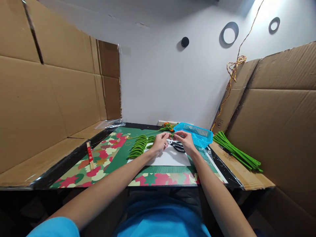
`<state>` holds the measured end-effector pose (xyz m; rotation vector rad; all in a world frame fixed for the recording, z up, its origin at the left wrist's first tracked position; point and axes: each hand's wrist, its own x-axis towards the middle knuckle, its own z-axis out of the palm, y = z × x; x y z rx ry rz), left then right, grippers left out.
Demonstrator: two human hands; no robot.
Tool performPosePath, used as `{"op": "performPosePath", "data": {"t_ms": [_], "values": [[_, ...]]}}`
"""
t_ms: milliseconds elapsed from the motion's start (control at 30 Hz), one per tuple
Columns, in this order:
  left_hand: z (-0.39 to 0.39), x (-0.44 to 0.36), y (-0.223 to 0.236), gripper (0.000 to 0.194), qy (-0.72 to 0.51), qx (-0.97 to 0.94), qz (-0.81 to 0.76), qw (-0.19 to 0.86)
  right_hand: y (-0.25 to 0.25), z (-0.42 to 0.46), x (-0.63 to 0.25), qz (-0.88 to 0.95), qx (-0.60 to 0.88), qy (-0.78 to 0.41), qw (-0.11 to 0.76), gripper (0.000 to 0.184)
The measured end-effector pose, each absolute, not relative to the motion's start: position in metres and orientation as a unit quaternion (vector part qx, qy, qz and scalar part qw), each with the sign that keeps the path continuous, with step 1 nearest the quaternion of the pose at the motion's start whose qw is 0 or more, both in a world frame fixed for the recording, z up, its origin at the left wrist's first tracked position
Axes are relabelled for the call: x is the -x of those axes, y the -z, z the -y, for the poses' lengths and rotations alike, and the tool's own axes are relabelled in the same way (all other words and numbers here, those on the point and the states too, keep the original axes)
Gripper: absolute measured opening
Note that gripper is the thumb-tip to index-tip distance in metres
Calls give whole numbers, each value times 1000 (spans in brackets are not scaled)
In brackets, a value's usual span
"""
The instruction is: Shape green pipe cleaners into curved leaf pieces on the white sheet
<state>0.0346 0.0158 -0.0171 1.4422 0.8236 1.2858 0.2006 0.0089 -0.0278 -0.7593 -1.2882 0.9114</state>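
Note:
My left hand (161, 141) and my right hand (184, 138) meet above a white sheet (170, 157), fingertips pinched close together. Between them shows a short bit of green pipe cleaner (172, 135), mostly hidden by the fingers. Black-handled scissors (178, 147) lie on the sheet just under my right hand. To the left of my left hand, several curved green pipe-cleaner pieces (138, 146) are lined up in a column. A second, shorter group of curved green pieces (150, 139) is partly covered by my left hand.
A blue plastic basket (207, 138) stands behind my right hand, beside small orange-and-green pieces (169, 126). Long green pipe cleaners (237, 151) lie bundled on cardboard at right. A red-wrapped stick bundle (90, 154) rests at left. Cardboard walls (54, 89) flank the table.

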Motion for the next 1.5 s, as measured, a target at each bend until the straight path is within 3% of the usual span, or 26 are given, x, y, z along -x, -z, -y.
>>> {"op": "performPosePath", "data": {"t_ms": [567,1500], "values": [[-15,-34,23,51,-520,-608,-295,522,27,-7,-201,579,320,-417,623,36],[-7,-33,13,21,-512,-533,-342,580,30,-5,-203,626,333,-378,595,47]]}}
